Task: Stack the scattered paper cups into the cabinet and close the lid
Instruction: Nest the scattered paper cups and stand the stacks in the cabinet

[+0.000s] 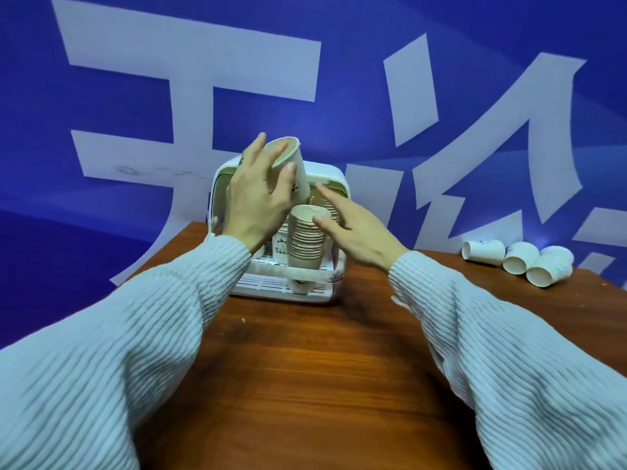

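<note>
A white cup cabinet [330,184] stands at the far edge of the wooden table, its lid raised. Inside it a tall stack of paper cups [305,242] stands upright, with a second stack behind it and a single printed cup to its left. My left hand [258,198] holds one white paper cup [293,167] tilted above the stack. The fingers of my right hand [353,225] are spread, and its thumb touches the rim of the top cup in the stack. Three loose paper cups [519,261] lie on their sides at the far right of the table.
The brown wooden table [322,385] stretches toward me. A blue wall with large white characters [190,79] rises right behind the cabinet. The table's right edge runs just past the loose cups.
</note>
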Available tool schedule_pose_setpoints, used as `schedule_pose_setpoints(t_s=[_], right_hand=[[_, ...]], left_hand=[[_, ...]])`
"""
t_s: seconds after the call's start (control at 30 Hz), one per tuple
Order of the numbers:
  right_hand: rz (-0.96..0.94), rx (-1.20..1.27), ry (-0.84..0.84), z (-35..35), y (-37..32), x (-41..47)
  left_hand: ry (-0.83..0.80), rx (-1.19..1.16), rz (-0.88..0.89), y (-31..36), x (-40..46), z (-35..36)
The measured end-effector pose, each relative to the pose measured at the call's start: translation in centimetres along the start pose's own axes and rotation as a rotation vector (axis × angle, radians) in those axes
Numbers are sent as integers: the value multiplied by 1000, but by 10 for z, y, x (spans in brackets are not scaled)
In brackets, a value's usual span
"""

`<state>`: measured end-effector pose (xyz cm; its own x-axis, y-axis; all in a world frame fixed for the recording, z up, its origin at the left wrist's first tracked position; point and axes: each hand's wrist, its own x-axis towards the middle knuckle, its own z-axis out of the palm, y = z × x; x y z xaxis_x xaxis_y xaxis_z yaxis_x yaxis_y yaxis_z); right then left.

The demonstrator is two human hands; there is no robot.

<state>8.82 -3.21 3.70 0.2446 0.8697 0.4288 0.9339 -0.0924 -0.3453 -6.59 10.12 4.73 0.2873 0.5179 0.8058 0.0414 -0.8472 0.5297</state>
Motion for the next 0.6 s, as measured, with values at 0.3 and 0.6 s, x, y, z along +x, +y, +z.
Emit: schedule_pose_setpoints(t_s=[0.3,0.6], right_hand=[[64,148,231,0,19,-36],[139,169,231,5,38,-48]], left_hand=[[-250,251,215,21,10,27],[-206,233,165,13,13,33]])
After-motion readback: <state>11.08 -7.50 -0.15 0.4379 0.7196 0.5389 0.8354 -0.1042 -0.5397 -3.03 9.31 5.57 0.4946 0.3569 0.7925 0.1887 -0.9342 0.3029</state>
